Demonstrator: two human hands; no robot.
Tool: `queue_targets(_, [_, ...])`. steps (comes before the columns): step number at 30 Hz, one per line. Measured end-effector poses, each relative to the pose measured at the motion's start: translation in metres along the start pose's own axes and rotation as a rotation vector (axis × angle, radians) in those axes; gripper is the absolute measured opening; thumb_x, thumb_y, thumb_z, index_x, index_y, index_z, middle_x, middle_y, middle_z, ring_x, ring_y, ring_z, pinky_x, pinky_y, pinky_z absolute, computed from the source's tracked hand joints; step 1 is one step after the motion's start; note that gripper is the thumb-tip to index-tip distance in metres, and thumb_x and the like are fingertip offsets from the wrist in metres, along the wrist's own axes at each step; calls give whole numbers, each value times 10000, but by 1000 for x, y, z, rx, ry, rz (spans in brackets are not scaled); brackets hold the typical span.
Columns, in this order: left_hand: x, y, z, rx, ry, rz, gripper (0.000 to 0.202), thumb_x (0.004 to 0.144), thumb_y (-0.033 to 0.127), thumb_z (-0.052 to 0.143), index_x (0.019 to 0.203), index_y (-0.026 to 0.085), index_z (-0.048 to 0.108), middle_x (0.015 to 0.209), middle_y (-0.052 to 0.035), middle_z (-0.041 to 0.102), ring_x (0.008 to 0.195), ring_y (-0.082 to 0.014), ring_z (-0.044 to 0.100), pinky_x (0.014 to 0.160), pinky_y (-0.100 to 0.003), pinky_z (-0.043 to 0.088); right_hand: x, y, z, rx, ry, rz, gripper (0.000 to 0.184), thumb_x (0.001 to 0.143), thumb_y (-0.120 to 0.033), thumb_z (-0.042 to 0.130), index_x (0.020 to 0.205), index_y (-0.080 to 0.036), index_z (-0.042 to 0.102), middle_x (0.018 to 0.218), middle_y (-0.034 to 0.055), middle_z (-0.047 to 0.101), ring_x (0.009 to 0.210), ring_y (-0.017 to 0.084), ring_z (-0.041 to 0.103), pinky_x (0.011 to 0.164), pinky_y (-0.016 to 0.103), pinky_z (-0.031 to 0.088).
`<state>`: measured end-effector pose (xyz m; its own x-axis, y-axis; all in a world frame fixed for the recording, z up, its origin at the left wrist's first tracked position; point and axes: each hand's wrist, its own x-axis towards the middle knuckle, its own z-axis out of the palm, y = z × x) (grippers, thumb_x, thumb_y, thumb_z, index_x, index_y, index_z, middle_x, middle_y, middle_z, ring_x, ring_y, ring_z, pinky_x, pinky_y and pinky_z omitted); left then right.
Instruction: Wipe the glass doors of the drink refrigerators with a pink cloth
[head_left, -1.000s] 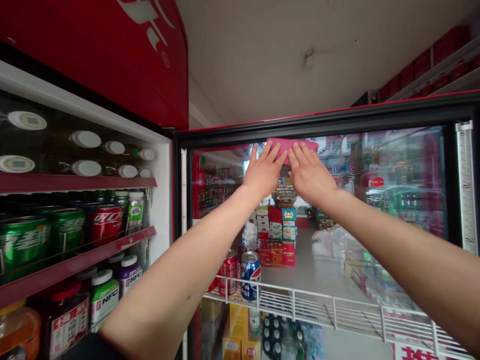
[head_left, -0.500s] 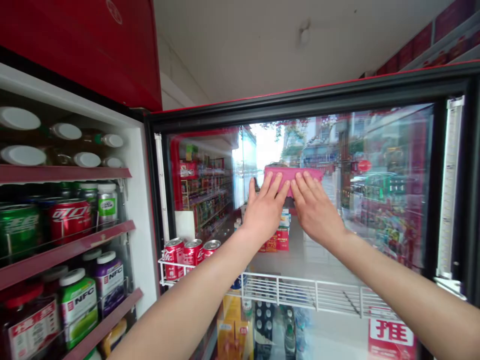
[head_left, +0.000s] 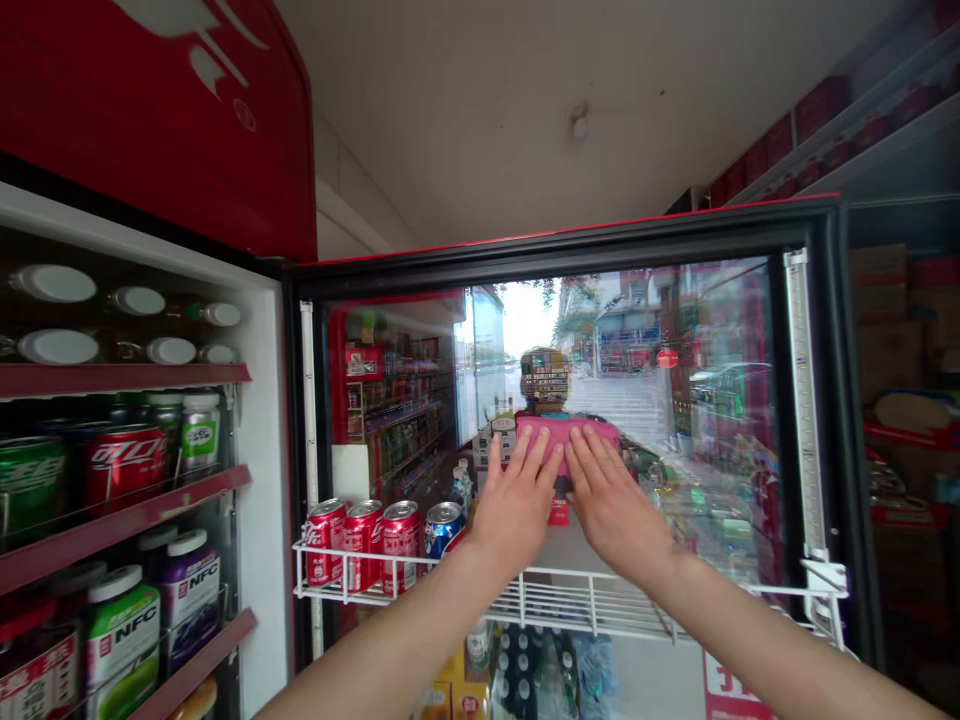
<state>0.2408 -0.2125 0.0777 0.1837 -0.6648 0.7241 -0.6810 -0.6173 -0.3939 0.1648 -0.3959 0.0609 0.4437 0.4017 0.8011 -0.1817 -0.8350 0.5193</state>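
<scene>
While pressing on the inside glass of the open cooler door (head_left: 712, 400), risks swinging it away on its hinges. Just below, meets the white wire rack (head_left: 637, 605), barring any lower stroke. Lays left hand (head_left: 516, 505) and right hand (head_left: 611, 510) flat side by side, fingers slightly spread, fingertips pinning the pink cloth (head_left: 577, 428) mid-pane; could slip on smooth glass. Could knock the red cola cans (head_left: 365, 540) and Pepsi can (head_left: 442, 525) beside the left forearm.

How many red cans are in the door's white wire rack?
3: left red can, middle red can, right red can, together at the left end of the wire rack; the left hand may hide more.
</scene>
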Motion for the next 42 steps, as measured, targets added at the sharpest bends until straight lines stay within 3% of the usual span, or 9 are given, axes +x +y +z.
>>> queue_targets(5, [84, -23, -45, -7, 117, -1, 618, 1118, 257, 389, 1732, 191, 378, 1839, -119, 278, 1718, -361, 233, 1371, -736, 176, 78, 60, -22, -99, -2, 65, 593, 1021, -161, 514, 1564, 74, 553, 1685, 320, 456, 1618, 457, 401, 1321, 638, 377])
queue_targets(9, [151, -38, -80, -8, 189, -15, 610, 1118, 271, 404, 1724, 198, 391, 1843, -127, 279, 1721, -367, 215, 1374, -737, 95, 134, 113, -40, -97, 8, 134, 605, 1066, -175, 415, 1608, 88, 473, 1721, 322, 404, 1648, 428, 351, 1306, 604, 402])
queue_targets(12, [183, -44, -92, 1, 215, -15, 624, 1116, 268, 416, 1734, 201, 362, 1850, -120, 264, 1727, -365, 186, 1363, -752, 90, 156, 145, -48, -42, 25, 131, 649, 1098, -261, 411, 1657, 68, 398, 1763, 298, 347, 1673, 418, 295, 1331, 602, 361])
queue_targets(15, [192, -42, -90, 7, 235, -39, 634, 1113, 243, 405, 1742, 206, 334, 1865, -107, 220, 1735, -351, 153, 1352, -752, 145, 158, 157, -47, 17, 57, 113, 672, 1101, -293, 427, 1676, 51, 370, 1778, 284, 329, 1684, 409, 272, 1353, 611, 317])
queue_targets(20, [173, -25, -67, 20, 245, -42, 616, 1127, 247, 377, 1740, 224, 336, 1863, -85, 235, 1730, -335, 183, 1347, -738, 205, 125, 146, -29, 84, 106, 144, 643, 1103, -264, 434, 1655, 64, 414, 1767, 295, 346, 1680, 431, 272, 1364, 628, 299])
queue_targets(25, [137, 4, -39, 45, 225, -2, 626, 1118, 233, 388, 1742, 220, 345, 1854, -83, 267, 1721, -337, 211, 1347, -722, 231, 69, 130, -9, 132, 127, 115, 648, 1104, -203, 442, 1720, -23, 347, 1776, 260, 344, 1704, 396, 225, 1353, 669, 322])
queue_targets(29, [110, 28, -19, 59, 162, 10, 622, 1115, 239, 407, 1736, 225, 369, 1853, -79, 265, 1713, -329, 240, 1307, -670, 338, 25, 116, 2, 95, 93, 99, 655, 1089, -162, 490, 1710, -6, 354, 1780, 268, 328, 1711, 389, 192, 1356, 636, 340])
queue_targets(34, [80, 50, -1, 73, 109, 47, 590, 1136, 288, 395, 1725, 253, 403, 1839, -71, 305, 1666, -323, 352, 1186, -589, 474, -23, 97, 10, 81, 43, 95, 716, 1062, -115, 512, 1743, -59, 299, 1795, 233, 314, 1715, 379, 178, 1344, 625, 372])
queue_targets(42, [35, 77, 22, 91, 74, 148, 554, 1142, 323, 422, 1685, 227, 474, 1782, -71, 429, 1559, -294, 508, 1046, -490, 544, -86, 72, 7, 65, -5, 53, 656, 1020, -65, 518, 1670, -36, 436, 1764, 223, 393, 1701, 374, 237, 1325, 603, 421])
